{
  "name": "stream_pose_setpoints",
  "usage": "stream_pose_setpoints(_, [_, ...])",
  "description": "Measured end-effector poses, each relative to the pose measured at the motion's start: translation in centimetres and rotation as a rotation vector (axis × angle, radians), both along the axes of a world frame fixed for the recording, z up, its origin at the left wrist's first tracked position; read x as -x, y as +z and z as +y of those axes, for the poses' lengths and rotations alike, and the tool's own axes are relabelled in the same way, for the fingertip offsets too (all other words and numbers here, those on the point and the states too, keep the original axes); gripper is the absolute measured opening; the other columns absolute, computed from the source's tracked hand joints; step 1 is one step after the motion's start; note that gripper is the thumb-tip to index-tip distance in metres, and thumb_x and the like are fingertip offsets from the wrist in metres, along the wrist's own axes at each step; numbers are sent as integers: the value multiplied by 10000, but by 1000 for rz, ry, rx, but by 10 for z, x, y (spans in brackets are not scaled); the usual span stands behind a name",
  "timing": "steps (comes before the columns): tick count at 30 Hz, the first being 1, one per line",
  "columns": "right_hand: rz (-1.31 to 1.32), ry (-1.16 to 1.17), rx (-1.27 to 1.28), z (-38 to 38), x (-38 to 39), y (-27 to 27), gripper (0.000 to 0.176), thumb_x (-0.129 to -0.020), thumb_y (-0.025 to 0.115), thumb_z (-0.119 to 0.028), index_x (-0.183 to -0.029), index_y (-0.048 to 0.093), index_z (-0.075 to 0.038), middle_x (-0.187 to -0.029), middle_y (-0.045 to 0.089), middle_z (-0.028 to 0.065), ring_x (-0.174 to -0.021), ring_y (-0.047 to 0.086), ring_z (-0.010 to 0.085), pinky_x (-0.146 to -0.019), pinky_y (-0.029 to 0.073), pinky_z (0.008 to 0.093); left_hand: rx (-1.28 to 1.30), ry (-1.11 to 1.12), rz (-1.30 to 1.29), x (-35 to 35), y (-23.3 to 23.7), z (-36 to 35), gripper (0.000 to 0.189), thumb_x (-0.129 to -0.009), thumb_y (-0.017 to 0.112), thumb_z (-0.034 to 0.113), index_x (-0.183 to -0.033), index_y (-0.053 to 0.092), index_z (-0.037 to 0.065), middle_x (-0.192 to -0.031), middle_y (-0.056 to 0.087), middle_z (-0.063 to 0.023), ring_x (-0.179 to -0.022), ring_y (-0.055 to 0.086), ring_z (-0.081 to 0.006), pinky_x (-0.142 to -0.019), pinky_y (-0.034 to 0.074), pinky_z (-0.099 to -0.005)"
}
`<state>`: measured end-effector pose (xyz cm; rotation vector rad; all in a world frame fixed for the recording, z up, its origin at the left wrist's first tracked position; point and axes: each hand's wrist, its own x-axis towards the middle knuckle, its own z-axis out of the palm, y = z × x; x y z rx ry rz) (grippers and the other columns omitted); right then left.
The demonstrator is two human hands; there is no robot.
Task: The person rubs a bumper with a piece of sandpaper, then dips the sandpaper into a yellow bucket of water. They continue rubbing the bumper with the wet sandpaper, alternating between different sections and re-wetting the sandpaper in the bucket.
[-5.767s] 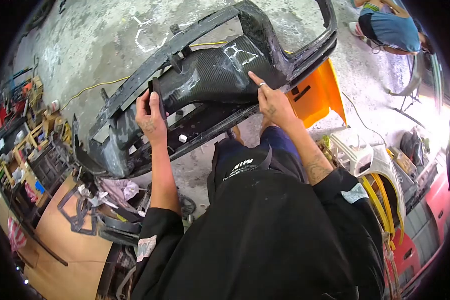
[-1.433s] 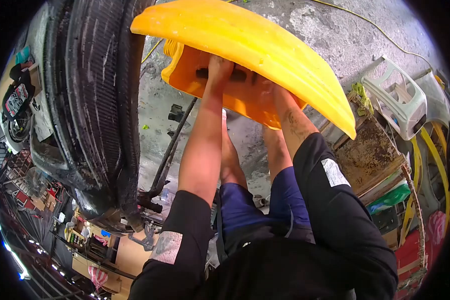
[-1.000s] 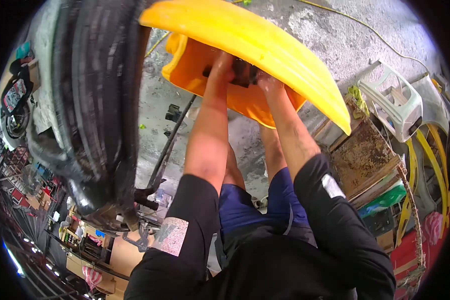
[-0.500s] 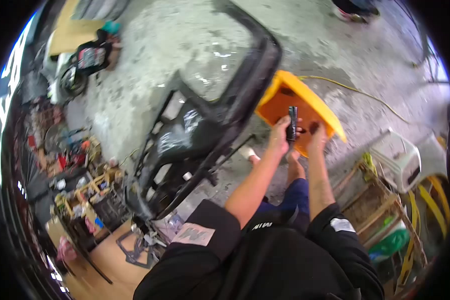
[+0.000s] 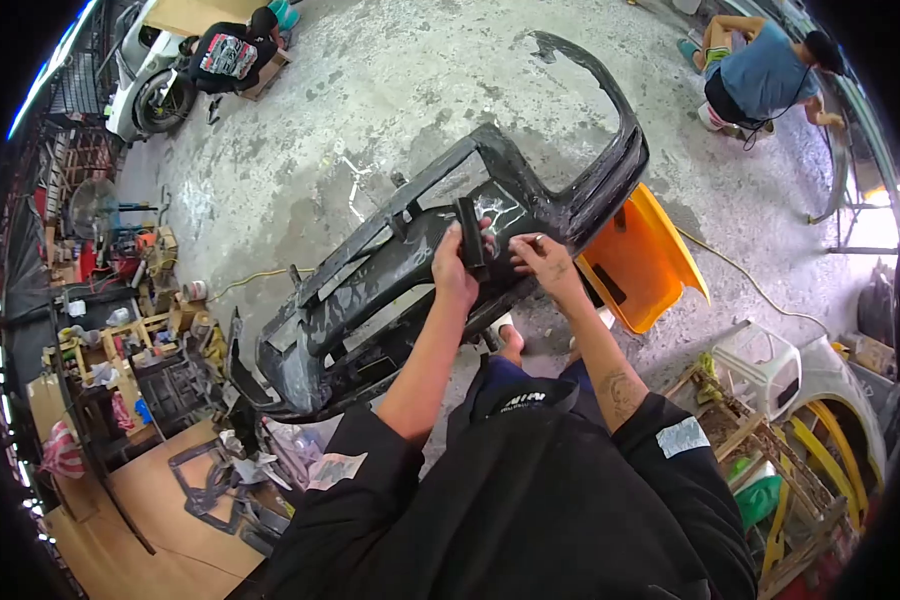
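Block point(image 5: 467, 222) held at bumper point(image 5: 390, 262).
Left hand point(image 5: 454, 268) clasps it; right hand point(image 5: 548, 262) half-curled, grip unclear; next move likely needs levelling.

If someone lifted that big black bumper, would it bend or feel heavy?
The black bumper would probably flex, given its long, slender curved end. Large openings suggest it may be light for its size. Its shiny patches hint it could be slippery.

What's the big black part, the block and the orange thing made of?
Black part: perhaps carbon fibre or plastic, glossy in spots, going by faint fine lines and bright reflections.
Block in the left hand: dull, straight-edged, maybe rubber or plastic; hard to tell.
Orange thing: probably plastic; smooth, evenly coloured, thin curved walls.
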<state>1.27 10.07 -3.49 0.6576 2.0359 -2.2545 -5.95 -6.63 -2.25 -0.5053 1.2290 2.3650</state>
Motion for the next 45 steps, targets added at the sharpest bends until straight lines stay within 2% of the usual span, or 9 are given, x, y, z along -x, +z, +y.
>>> stream_pose_setpoints(2, [-181, 68, 372, -28, 0, 17, 305, -1007, 720, -253, -1152, 712, 16, -973, 744, 81, -847, 701, 136, -749, 568, 274, -52, -6, -51, 0, 0, -18, 425, -1110, 472, 376, -1307, 595, 21, -1197, 726, -163, -942, 692, -221, -816, 575, -353])
stream_pose_setpoints(7, [-201, 142, 280, -69, 6, 34, 354, -981, 755, -318, -1145, 726, -6, -983, 714, 39, -832, 670, 123, -751, 568, 304, -112, 18, 91, -8, 22, -32, 454, -1103, 502, 385, -1379, 564, 31, -1211, 718, -165, -1007, 657, -203, -866, 549, -346])
stream_pose_setpoints(13, [-242, -79, 597, -88, 11, 64, 291, -933, 806, -272, -1045, 727, -15, -866, 682, 3, -774, 618, 86, -719, 524, 275, -130, 4, 113, -5, 32, -48, 404, -1089, 549, 294, -1381, 561, 15, -1233, 698, -158, -1047, 667, -204, -936, 551, -359])
stream_pose_setpoints(14, [-250, -83, 590, -88, 10, 57, 291, -933, 806, -272, -1045, 727, -15, -866, 682, 3, -774, 618, 86, -719, 524, 275, -137, 5, 105, -7, 27, -47, 404, -1089, 549, 294, -1381, 561, 15, -1233, 698, -158, -1047, 667, -204, -936, 551, -359])
stream_pose_setpoints(17, [33, -43, -268, -93, 14, 46, 368, -828, 896, -258, -897, 631, -12, -832, 655, 13, -768, 582, 124, -723, 497, 287, 184, 125, 245, -9, 13, -49, 369, -1039, 659, 250, -1284, 618, -23, -1178, 694, -114, -1025, 678, -195, -898, 558, -345])
stream_pose_setpoints(21, [62, -13, -260, -89, 16, 44, 326, -859, 873, -210, -953, 630, -13, -856, 640, 17, -787, 592, 117, -716, 528, 276, 604, 145, 338, -13, 25, -56, 426, -1036, 672, 371, -1208, 660, -19, -1043, 708, -65, -911, 660, -140, -829, 528, -292])
stream_pose_setpoints(26, [13, -59, 500, -64, 22, 66, 270, -900, 821, -95, -1058, 614, -22, -942, 645, 41, -826, 664, 128, -706, 625, 285, -183, -243, -31, -19, 22, -85, 422, -1035, 640, 479, -1068, 678, 59, -889, 683, -14, -656, 598, -94, -561, 463, -255])
stream_pose_setpoints(30, [-163, 282, 217, -47, 17, 81, 295, -913, 816, -117, -1136, 646, -27, -948, 688, 35, -788, 704, 138, -728, 612, 294, 74, -277, 73, -36, 45, -87, 299, -1022, 698, 350, -1086, 678, 59, -923, 694, -5, -720, 640, -96, -551, 477, -251])
stream_pose_setpoints(45, [37, 195, 81, -66, -4, 67, 443, -918, 810, -104, -1342, 691, -56, -872, 680, -11, -777, 648, 84, -737, 548, 248, 133, -181, 32, -57, 47, -88, 261, -1020, 691, 329, -1078, 729, 78, -914, 724, -14, -739, 680, -101, -583, 516, -268])
